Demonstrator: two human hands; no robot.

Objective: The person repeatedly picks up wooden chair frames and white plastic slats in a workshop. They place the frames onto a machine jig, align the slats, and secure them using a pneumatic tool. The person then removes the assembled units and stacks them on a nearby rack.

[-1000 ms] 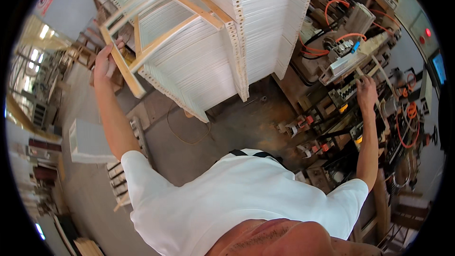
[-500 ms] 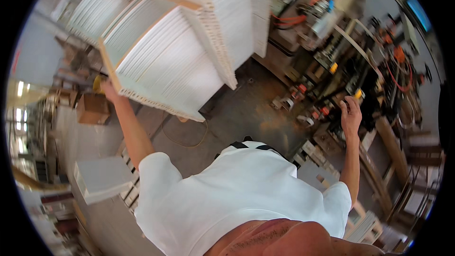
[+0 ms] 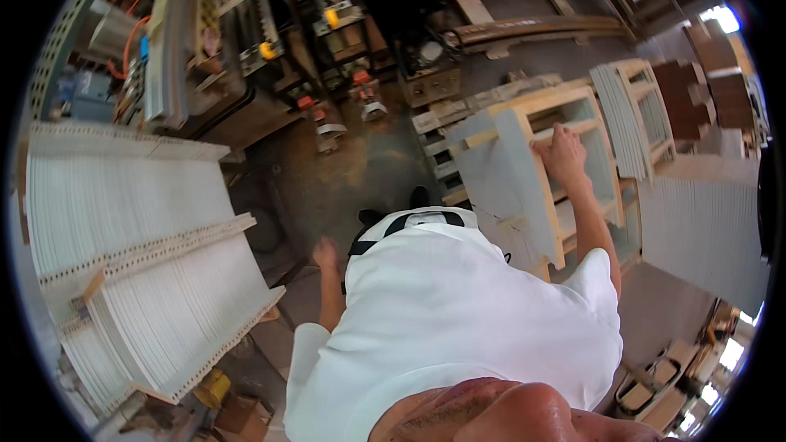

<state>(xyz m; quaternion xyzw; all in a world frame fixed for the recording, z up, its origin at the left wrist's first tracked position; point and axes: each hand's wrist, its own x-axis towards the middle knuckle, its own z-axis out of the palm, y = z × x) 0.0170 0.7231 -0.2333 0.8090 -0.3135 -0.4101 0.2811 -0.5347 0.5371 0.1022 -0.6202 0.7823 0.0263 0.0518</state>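
My right hand [image 3: 563,155] reaches out to the right, its fingers curled over a rail of the top light wooden frame [image 3: 591,126]. That frame has crossbars with openings between them and lies on a pile of white-grey panels [image 3: 512,172]. Close to my left side, away from the stacks, hangs my left hand [image 3: 326,254]. It is smeared by motion, so its fingers cannot be made out, and nothing shows in it.
Tall stacks of white panels [image 3: 139,205] with drilled edges stand on the left. Ahead is machinery with red-and-grey clamps [image 3: 321,125]. Pallet slats [image 3: 442,155] lie below the frame pile. Further right are another frame stack [image 3: 639,115] and more panels [image 3: 704,217].
I have turned to the right; the white stacks now lie at my left. My left hand has left the stack's edge. My right hand has come onto the wooden frame.
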